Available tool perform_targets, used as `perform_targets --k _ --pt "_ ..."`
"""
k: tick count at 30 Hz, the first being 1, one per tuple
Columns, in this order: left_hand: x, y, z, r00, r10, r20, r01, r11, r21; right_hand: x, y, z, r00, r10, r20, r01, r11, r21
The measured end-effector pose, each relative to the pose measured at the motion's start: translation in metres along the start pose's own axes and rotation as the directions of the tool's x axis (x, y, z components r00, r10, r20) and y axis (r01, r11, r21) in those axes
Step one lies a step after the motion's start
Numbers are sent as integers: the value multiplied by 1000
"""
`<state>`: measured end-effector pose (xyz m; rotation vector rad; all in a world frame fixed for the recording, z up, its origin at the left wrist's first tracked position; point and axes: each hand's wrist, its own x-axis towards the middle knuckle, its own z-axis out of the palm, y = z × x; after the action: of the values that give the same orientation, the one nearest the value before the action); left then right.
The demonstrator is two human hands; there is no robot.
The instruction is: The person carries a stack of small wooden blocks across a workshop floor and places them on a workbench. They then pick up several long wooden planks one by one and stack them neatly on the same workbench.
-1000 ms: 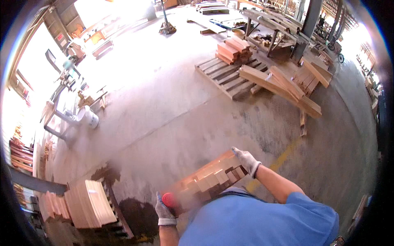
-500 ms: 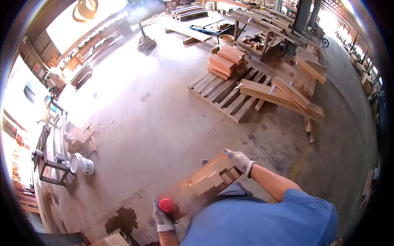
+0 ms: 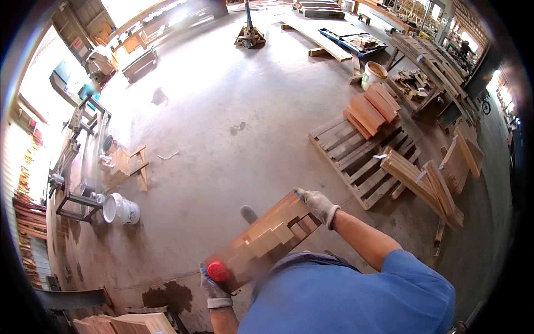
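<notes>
Wood (image 3: 266, 240) is in front of you, your left hand (image 3: 213, 289) and right hand (image 3: 319, 208) gripping its ends. If one hand slips, it could tip and the red thing (image 3: 218, 271) might fall off.

"Is any lettering readable?"
"None; the white plastic bucket (image 3: 123, 211) on the left bears printing on its side, too small and blurred to make out."
"And the wall (image 3: 65, 28) at the upper left?"
"A small red-and-white sign (image 3: 77, 43) shows there; its wording is illegible too; the pale bucket (image 3: 369, 81) at the upper right bears faint marks, equally unreadable."
</notes>
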<state>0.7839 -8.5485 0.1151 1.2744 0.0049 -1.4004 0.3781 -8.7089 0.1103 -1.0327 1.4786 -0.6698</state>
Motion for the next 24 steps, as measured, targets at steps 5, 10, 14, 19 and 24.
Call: perform_targets --k 5,10,14,19,24 --pt "126 79 98 993 -120 12 119 991 56 116 -48 6 998 40 -56 -19 939 342" --pt "222 166 208 987 -144 77 139 988 72 183 -168 2 956 192 -222 -123 949 290" --pt "320 213 267 985 -122 123 99 978 182 275 -186 -9 954 156 -257 -48 922 385" --pt "439 250 332 962 -91 257 34 975 218 427 -230 -23 930 275 -246 -115 850 514" --pt "490 317 457 988 -66 141 50 992 113 569 -344 -28 949 267 -168 -199 919 340"
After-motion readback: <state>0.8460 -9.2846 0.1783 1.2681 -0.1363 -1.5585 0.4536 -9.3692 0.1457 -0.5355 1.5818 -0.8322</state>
